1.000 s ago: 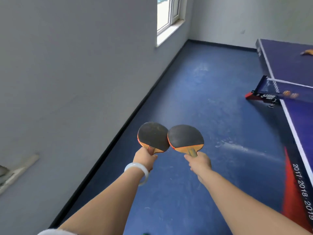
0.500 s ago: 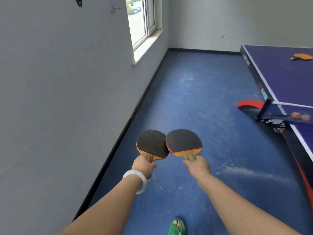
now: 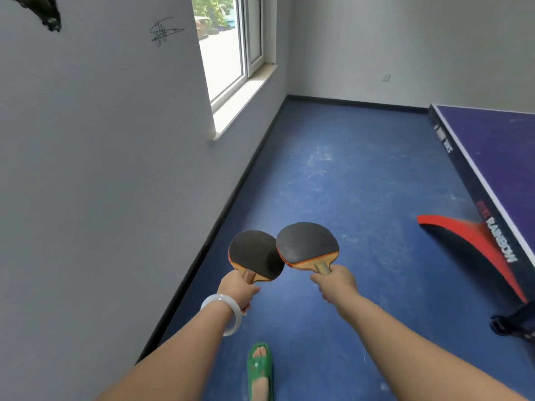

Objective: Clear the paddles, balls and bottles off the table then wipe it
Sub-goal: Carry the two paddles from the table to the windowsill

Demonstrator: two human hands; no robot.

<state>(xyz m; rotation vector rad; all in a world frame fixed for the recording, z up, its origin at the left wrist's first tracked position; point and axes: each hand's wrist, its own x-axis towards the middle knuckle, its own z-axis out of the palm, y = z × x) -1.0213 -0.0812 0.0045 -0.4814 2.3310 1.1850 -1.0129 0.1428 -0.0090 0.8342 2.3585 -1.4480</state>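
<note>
The left hand (image 3: 238, 287), a pale bangle (image 3: 228, 312) on its wrist, is wrapped round the handle of a black-rubbered wooden paddle (image 3: 256, 254). The right hand (image 3: 335, 282) grips the handle of a second black-faced wooden paddle (image 3: 307, 244). The two blades overlap at their edges above the blue floor (image 3: 347, 183). The purple table-tennis table (image 3: 498, 149) stands to the right, and a green sandal (image 3: 260, 369) shows below.

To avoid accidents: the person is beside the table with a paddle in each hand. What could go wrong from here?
The red table foot juts onto the floor; the green slipper might catch on it. The left hand grips the left paddle and the right hand the right paddle; their blades overlap, so a knock could loosen one. With both hands full, a stumble would be hard to break.
</note>
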